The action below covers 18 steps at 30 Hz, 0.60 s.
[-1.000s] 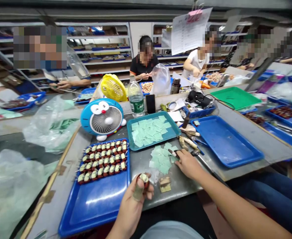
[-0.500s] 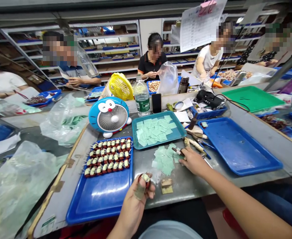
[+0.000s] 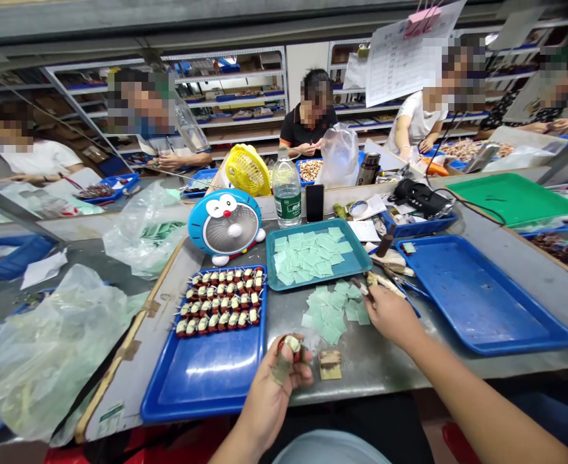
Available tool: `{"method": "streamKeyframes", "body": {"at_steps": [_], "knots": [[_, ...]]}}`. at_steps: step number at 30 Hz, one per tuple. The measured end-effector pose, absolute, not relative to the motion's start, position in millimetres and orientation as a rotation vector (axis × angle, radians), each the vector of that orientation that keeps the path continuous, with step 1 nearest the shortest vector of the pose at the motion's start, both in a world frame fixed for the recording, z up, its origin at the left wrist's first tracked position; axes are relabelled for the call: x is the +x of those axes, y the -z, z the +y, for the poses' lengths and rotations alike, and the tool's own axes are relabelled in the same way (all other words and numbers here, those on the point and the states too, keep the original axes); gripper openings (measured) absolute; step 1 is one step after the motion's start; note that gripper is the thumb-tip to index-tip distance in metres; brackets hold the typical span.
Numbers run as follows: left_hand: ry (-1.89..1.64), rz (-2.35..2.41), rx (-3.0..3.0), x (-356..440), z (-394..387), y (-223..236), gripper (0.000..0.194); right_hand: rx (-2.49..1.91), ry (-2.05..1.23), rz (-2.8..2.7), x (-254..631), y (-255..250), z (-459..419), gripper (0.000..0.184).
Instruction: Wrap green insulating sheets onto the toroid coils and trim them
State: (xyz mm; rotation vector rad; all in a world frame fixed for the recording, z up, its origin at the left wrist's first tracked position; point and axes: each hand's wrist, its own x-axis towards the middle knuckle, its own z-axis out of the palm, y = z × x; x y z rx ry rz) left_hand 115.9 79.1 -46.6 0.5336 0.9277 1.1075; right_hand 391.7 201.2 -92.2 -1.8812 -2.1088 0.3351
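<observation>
Left hand (image 3: pixel 276 380) clenched around red-wound coil (image 3: pixel 289 348), over near edge of tabletop (image 3: pixel 375 367), beside blue tray (image 3: pixel 201 380). Right hand (image 3: pixel 392 316) pinches small dark tool (image 3: pixel 361 285), just right of loose green paper squares (image 3: pixel 329 312). Risks: careless wrist sweep scatters squares; slack grip drops coil.

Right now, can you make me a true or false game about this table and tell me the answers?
The left hand holds a wound coil. True.
The rows of coils sit in the teal tray. False: they sit in a blue tray; the teal tray holds pale green squares.
The right hand is inside the big blue tray. False: it is over the metal bench, beside loose green squares.
A water bottle stands beside a black phone. True.
</observation>
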Motion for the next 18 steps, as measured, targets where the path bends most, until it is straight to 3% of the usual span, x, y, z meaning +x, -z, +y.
{"method": "streamKeyframes", "body": {"at_steps": [6, 13, 18], "knots": [[-0.927, 0.963, 0.497, 152, 79, 66, 0.065, -1.909, -0.615, -1.664, 396, 93, 175, 0.028], [-0.929, 1.001, 0.661, 158, 100, 83, 0.051, -1.689, -1.245, -1.192, 385, 86, 138, 0.051], [-0.892, 1.037, 0.687, 137, 100, 66, 0.055, -1.597, -1.387, -0.961, 368, 77, 106, 0.052]]}}
